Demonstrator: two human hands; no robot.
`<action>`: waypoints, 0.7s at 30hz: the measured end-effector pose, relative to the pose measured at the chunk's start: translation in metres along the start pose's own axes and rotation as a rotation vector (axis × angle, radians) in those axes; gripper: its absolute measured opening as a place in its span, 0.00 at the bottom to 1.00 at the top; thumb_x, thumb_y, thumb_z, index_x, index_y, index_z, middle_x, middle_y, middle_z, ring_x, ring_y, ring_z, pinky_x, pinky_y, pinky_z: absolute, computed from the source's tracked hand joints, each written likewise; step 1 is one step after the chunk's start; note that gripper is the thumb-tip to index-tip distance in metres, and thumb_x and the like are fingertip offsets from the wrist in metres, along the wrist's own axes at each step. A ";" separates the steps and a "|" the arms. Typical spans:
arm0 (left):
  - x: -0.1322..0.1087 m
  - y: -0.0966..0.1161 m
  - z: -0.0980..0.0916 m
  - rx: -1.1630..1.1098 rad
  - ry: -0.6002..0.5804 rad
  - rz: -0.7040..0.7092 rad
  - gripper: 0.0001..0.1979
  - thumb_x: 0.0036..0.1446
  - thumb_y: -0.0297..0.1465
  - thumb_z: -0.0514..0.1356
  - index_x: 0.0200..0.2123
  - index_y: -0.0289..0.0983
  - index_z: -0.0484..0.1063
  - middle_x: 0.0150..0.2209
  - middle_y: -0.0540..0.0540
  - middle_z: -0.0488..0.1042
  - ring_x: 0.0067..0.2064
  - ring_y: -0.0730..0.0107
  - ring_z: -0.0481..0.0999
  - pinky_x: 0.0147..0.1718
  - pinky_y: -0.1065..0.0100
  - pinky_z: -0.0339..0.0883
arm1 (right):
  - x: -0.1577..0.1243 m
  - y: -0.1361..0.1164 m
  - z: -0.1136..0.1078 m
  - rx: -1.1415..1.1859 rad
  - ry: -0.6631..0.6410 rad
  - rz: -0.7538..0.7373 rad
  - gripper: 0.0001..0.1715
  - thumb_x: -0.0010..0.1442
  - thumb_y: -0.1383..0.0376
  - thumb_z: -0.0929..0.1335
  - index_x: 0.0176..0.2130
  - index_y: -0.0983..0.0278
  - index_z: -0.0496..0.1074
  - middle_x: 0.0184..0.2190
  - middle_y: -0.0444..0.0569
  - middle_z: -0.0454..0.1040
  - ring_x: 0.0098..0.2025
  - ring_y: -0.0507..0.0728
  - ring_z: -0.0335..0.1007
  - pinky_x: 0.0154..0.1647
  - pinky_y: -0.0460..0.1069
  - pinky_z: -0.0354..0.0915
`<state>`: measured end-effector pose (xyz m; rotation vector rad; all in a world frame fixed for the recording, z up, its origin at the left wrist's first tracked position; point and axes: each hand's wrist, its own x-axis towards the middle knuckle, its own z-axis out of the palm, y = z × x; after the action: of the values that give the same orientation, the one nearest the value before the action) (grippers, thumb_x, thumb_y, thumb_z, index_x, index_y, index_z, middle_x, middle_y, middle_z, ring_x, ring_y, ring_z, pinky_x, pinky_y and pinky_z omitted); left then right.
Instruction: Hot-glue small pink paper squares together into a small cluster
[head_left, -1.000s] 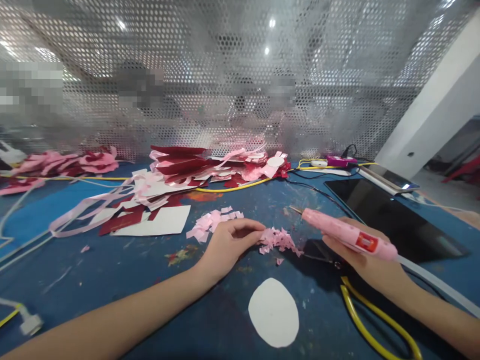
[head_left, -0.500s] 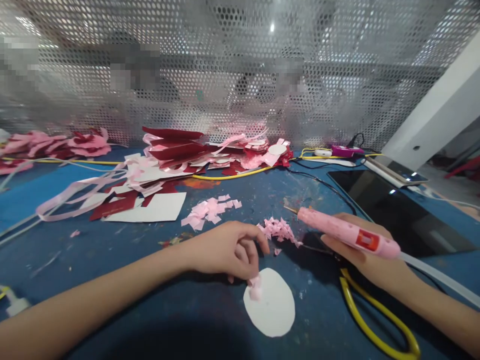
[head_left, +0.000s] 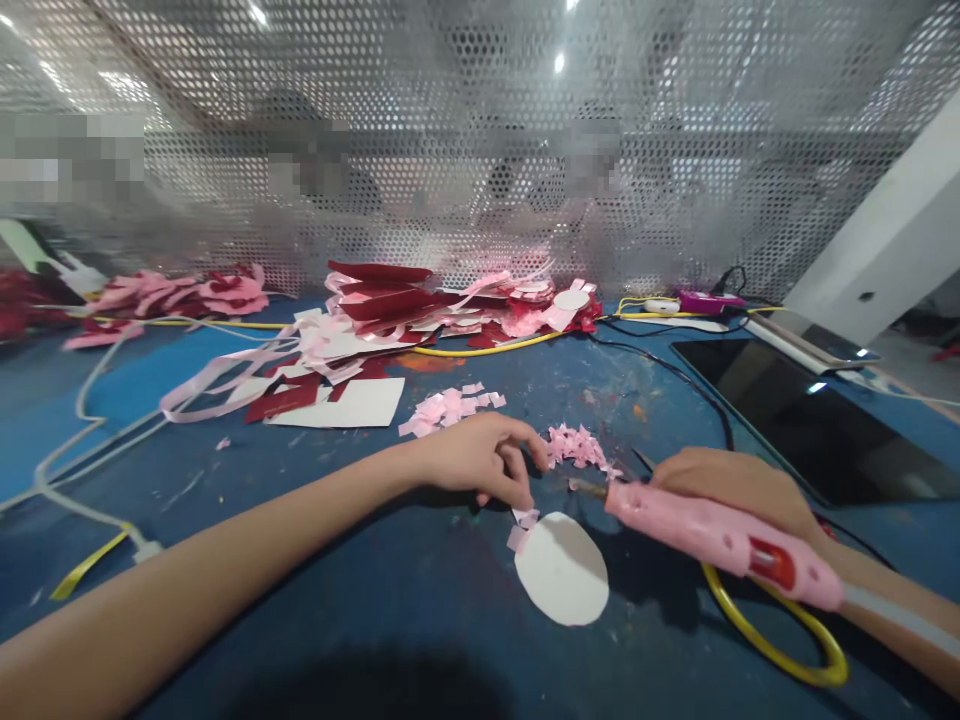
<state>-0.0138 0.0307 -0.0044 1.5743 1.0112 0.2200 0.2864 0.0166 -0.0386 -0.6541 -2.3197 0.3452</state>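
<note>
A white round paper disc [head_left: 562,570] lies on the blue table. At its upper left edge are small pale pink paper pieces [head_left: 519,538]. My left hand [head_left: 487,462] is curled above them, fingertips on one piece. My right hand [head_left: 727,490] grips a pink corded pen-shaped tool [head_left: 697,525] with a thin metal tip and a red switch; a small pink bit is at its tip. Beneath this hand are yellow-handled scissors [head_left: 832,660], their blade partly hidden. Between the hands sits a pile of crumpled pink bits [head_left: 577,446], with flat pink paper squares [head_left: 442,408] behind my left hand.
Red, white and pink paper scraps [head_left: 375,330] are heaped along the perforated metal screen [head_left: 450,180]. A black glass panel [head_left: 810,420] lies on the right. Pale cables [head_left: 97,420] run on the left. People show dimly behind the screen.
The tool's tip has come down and lies lower, nearer the crumpled bits and the disc. The pale pink pieces have shifted outward on the disc's edge. The view has turned left.
</note>
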 end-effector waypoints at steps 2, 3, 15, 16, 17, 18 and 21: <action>0.000 -0.001 0.001 -0.004 0.004 0.025 0.16 0.43 0.28 0.67 0.38 0.35 0.71 0.26 0.49 0.78 0.18 0.80 0.67 0.17 0.76 0.63 | 0.002 -0.007 0.003 -0.050 -0.074 -0.151 0.19 0.67 0.60 0.56 0.37 0.61 0.72 0.34 0.51 0.78 0.37 0.55 0.75 0.41 0.50 0.68; 0.000 -0.001 0.002 -0.004 0.007 0.039 0.15 0.43 0.27 0.67 0.37 0.35 0.71 0.26 0.49 0.78 0.18 0.80 0.67 0.17 0.75 0.64 | 0.003 -0.010 0.004 -0.098 -0.108 -0.208 0.18 0.67 0.64 0.56 0.38 0.62 0.72 0.35 0.52 0.77 0.38 0.55 0.74 0.41 0.50 0.68; 0.000 -0.005 0.004 -0.014 -0.009 0.101 0.13 0.44 0.28 0.67 0.36 0.35 0.71 0.25 0.51 0.76 0.18 0.80 0.66 0.16 0.75 0.62 | 0.014 -0.042 0.008 -0.569 -0.118 -0.478 0.20 0.65 0.74 0.55 0.32 0.64 0.70 0.30 0.49 0.74 0.32 0.53 0.66 0.35 0.50 0.63; 0.000 -0.005 0.004 -0.014 -0.011 0.099 0.13 0.44 0.28 0.67 0.36 0.35 0.72 0.25 0.51 0.75 0.18 0.80 0.66 0.16 0.75 0.62 | 0.015 -0.044 0.007 -0.585 -0.122 -0.495 0.19 0.65 0.74 0.55 0.32 0.64 0.70 0.30 0.49 0.74 0.31 0.53 0.65 0.34 0.50 0.62; 0.000 -0.005 0.004 -0.015 -0.010 0.098 0.13 0.44 0.28 0.67 0.35 0.35 0.72 0.25 0.51 0.75 0.18 0.80 0.66 0.17 0.75 0.62 | 0.015 -0.045 0.007 -0.594 -0.125 -0.505 0.19 0.65 0.74 0.55 0.33 0.64 0.70 0.30 0.48 0.74 0.31 0.53 0.64 0.34 0.51 0.62; 0.000 -0.005 0.004 -0.021 -0.007 0.100 0.13 0.44 0.28 0.67 0.35 0.35 0.72 0.25 0.51 0.75 0.18 0.80 0.66 0.17 0.75 0.62 | 0.015 -0.045 0.006 -0.597 -0.134 -0.508 0.19 0.65 0.73 0.55 0.33 0.65 0.70 0.30 0.48 0.74 0.31 0.53 0.64 0.34 0.51 0.61; 0.001 -0.005 0.003 -0.083 0.030 0.115 0.11 0.45 0.28 0.66 0.34 0.34 0.72 0.25 0.51 0.74 0.19 0.81 0.66 0.18 0.75 0.61 | 0.015 -0.045 0.006 -0.586 -0.162 -0.509 0.18 0.66 0.73 0.55 0.34 0.65 0.70 0.30 0.48 0.74 0.30 0.53 0.62 0.33 0.51 0.60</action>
<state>-0.0140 0.0292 -0.0101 1.5586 0.9235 0.3613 0.2567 -0.0137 -0.0159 -0.2752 -2.6476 -0.5511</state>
